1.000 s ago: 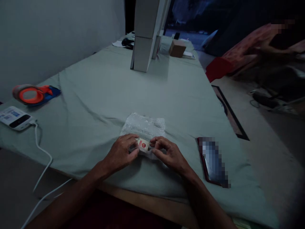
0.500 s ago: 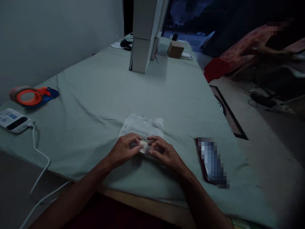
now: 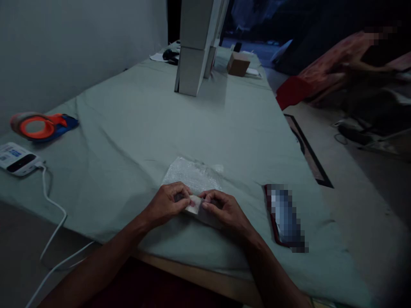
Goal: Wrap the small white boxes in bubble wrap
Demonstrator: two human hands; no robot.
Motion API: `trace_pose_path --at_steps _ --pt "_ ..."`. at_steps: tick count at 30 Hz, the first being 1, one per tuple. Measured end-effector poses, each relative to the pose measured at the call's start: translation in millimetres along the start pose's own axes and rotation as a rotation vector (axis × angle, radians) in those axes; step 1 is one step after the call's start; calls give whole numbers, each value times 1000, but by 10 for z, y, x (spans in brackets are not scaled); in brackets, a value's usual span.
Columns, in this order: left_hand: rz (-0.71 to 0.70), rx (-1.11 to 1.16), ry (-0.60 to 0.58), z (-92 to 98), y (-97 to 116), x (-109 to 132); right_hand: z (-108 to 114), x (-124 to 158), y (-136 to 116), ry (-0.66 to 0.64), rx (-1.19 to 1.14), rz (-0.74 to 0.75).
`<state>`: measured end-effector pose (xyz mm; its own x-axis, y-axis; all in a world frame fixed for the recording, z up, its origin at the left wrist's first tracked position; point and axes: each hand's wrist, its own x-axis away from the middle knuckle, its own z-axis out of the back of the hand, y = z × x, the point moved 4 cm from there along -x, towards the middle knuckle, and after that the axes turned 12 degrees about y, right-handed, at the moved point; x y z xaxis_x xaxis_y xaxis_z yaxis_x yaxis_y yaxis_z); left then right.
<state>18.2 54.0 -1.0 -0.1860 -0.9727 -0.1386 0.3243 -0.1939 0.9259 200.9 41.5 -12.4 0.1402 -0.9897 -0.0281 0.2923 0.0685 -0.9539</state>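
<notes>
A small pale box (image 3: pixel 194 205) with a reddish mark is between my two hands near the table's front edge. My left hand (image 3: pixel 171 199) is closed on its left end, thumb in front and fingers behind. At the other end, my right hand (image 3: pixel 225 210) pinches the box between thumb and curled fingers. Under and behind them lies a sheet of clear bubble wrap (image 3: pixel 188 172), flat on the cloth, with part of it showing below my right hand. The side of the box under my fingers is hidden.
A phone (image 3: pixel 285 218) lies to the right. On the left are an orange-and-blue tape dispenser (image 3: pixel 38 127) and a white device (image 3: pixel 19 160) with a white cable (image 3: pixel 48 196). Tall white boxes (image 3: pixel 189 70) and a brown box (image 3: pixel 238 65) stand farther back. A person (image 3: pixel 337 60) is at right.
The small box and my hands have come slightly nearer to me. My right fingers, apart before, have closed in on the box's right end. The bubble wrap's far edge has shifted.
</notes>
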Motion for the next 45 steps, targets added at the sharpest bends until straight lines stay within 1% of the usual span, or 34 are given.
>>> trace_pose_path --at_steps 3,6,8,10,11,12,13,15,17,21,25,27,31,33,35,37,39,41,43,45 --pt "17 -5 -23 -4 -13 -15 10 0 61 14 41 -15" --pt "33 -25 -39 -10 -30 -33 48 2 109 62 204 22" --pt "44 -27 -51 -18 -37 -47 91 28 51 155 359 123" --pt "51 -33 -60 -28 -41 -64 114 95 -112 283 514 302" --pt "54 -41 -61 -34 -42 -74 98 144 -217 321 583 406" --pt "58 -50 -62 -41 -45 -84 59 195 -320 325 649 509" --pt "62 -58 -61 -47 -47 -93 -3 241 -405 276 709 589" --pt "75 -70 -65 -58 -54 -103 -150 310 -507 124 806 681" --pt "72 -81 -58 -44 -57 -96 -256 336 -525 35 874 691" --pt "38 -139 40 110 -83 -35 -323 314 -452 16 922 640" --pt "52 -197 121 255 -172 7 -344 267 -440 -17 958 626" --pt "25 -281 143 260 -201 -3 -367 230 -466 -30 1010 624" --pt "-52 -537 153 220 -231 -10 -421 165 -513 -64 1119 628" --pt "-69 -646 190 258 -238 23 -432 152 -523 -75 1152 635" --pt "-31 -738 232 339 -246 74 -435 149 -525 -81 1170 639" --pt "77 -804 223 420 -260 122 -436 151 -529 -81 1179 649" --pt "204 -832 166 465 -268 148 -441 150 -536 -85 1193 662" --pt "293 -822 96 463 -266 144 -450 143 -546 -100 1212 674" --pt "324 -792 43 431 -263 117 -458 131 -556 -122 1227 683" --pt "322 -720 25 397 -270 83 -463 119 -566 -141 1232 695"
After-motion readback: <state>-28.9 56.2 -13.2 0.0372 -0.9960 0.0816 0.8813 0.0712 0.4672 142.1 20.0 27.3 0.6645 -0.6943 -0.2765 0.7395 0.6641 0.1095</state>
